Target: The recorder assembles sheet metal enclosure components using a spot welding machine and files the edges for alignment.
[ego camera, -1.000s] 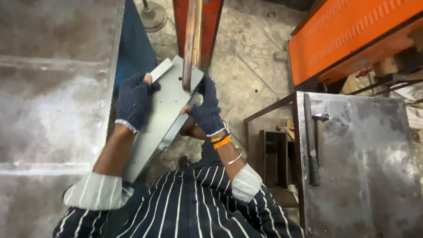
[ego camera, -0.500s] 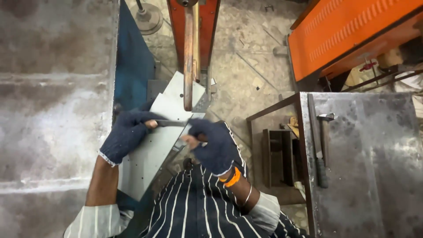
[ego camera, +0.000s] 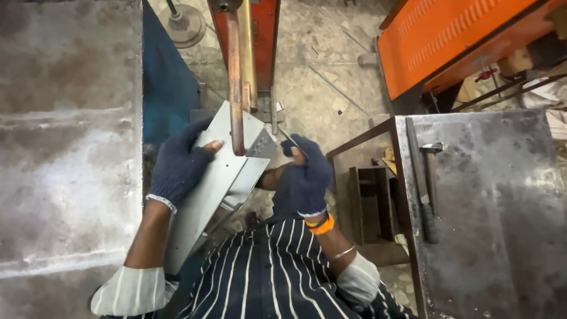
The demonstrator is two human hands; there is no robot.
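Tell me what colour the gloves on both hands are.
Dark navy blue knit, on the left hand and right hand; head view.
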